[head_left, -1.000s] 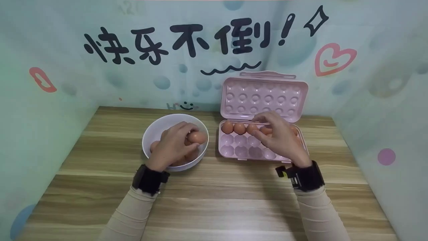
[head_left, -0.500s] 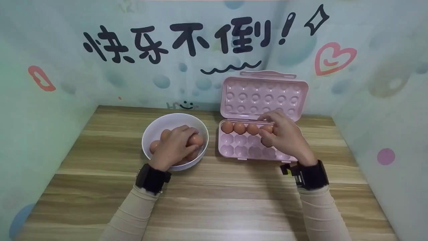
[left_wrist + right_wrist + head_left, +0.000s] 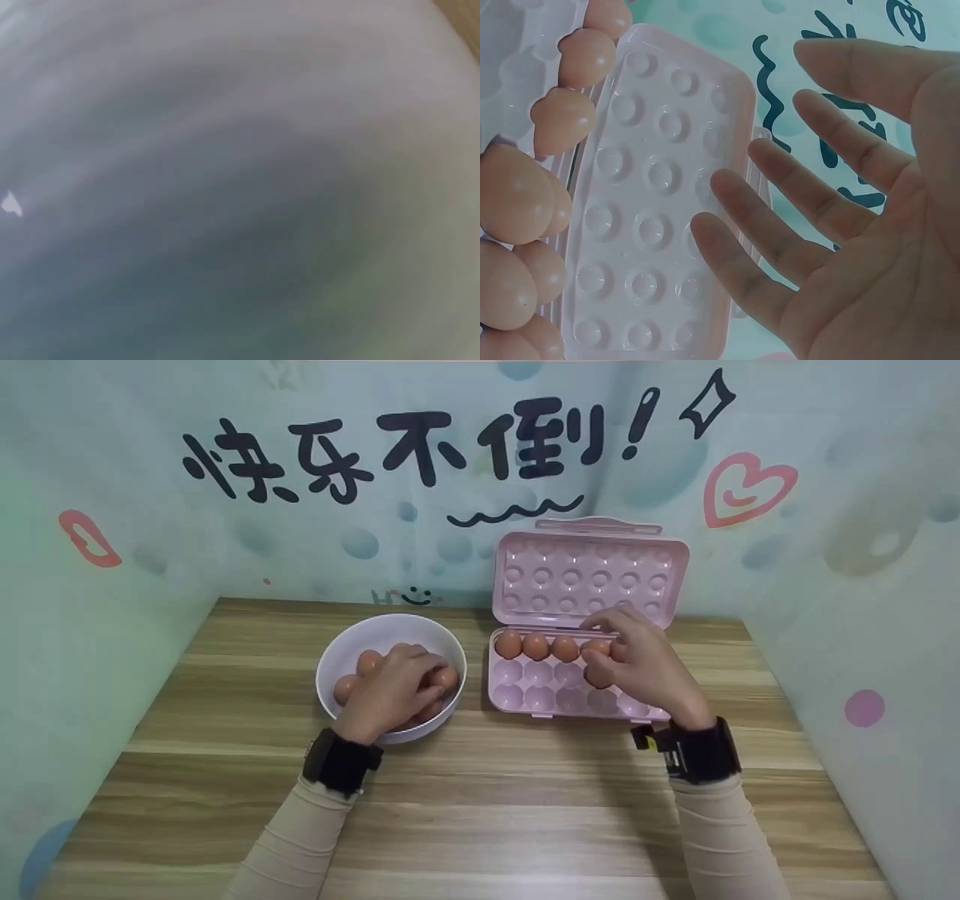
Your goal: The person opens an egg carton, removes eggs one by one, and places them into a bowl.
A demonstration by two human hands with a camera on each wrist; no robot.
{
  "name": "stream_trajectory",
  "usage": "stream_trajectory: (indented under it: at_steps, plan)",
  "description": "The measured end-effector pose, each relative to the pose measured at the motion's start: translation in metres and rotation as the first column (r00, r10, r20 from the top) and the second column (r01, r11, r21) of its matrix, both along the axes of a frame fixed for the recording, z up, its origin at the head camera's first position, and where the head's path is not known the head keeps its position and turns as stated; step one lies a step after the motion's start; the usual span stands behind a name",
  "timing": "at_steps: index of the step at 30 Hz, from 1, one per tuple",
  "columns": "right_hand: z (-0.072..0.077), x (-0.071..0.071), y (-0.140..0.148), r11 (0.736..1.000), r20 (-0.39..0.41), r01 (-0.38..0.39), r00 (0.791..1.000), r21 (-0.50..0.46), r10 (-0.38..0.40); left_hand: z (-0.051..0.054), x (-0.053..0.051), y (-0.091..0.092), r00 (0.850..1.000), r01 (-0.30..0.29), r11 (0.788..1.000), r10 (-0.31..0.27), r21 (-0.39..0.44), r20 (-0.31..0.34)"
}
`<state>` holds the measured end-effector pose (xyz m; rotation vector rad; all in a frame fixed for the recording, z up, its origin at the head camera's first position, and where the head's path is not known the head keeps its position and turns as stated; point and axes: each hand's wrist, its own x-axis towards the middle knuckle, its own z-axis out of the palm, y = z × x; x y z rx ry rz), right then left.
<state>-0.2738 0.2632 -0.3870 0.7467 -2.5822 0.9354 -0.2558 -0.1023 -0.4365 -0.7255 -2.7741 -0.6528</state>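
Note:
Over the white bowl [image 3: 349,641] in the head view, my left hand [image 3: 391,690] has its fingers and thumb curled round a brown egg [image 3: 445,679] low at the bowl's right side. Other eggs [image 3: 368,661] lie under and beside that hand, partly hidden. Above the pink egg box [image 3: 508,698] hovers my right hand [image 3: 645,666]. Its palm [image 3: 870,289] is bare and its fingers spread in the right wrist view. Eggs [image 3: 535,646] fill the visible part of the back row, and more sit in the row before it, partly covered by the hand.
The box's lid [image 3: 585,574] stands raised against the printed backdrop [image 3: 420,547]. Both containers rest near the back of the wooden table [image 3: 480,810]. In the left wrist view a blurred pale surface covers nearly everything, hiding the left fingers.
My left hand has lowered the egg from above the bowl's right side down into the bowl. My right hand has shifted slightly right over the box, then stayed nearly still.

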Motion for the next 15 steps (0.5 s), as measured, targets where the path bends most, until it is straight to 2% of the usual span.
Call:
stream_trajectory:
  at_steps: [3, 7, 11, 15]
  plan:
    - [0.001, 0.0, 0.001, 1.0, 0.007, -0.001, 1.0, -0.004, 0.001, 0.002, 0.001, 0.001, 1.0, 0.003, 1.0, -0.003, 0.0, -0.004]
    - [0.001, 0.001, 0.004, 1.0, 0.016, 0.004, 1.0, 0.012, -0.004, 0.006, 0.002, 0.003, 1.0, 0.012, 0.998, -0.012, 0.065, -0.003]
    - [-0.003, 0.003, 0.012, 0.997, 0.0, 0.023, 1.0, 0.068, -0.023, 0.01, 0.004, 0.005, 0.999, 0.03, 0.99, -0.027, 0.135, -0.027]
    - [-0.011, 0.003, 0.018, 0.992, -0.017, 0.026, 1.0, 0.123, -0.024, 0.013, 0.007, 0.007, 0.998, 0.044, 0.987, -0.037, 0.153, -0.051]
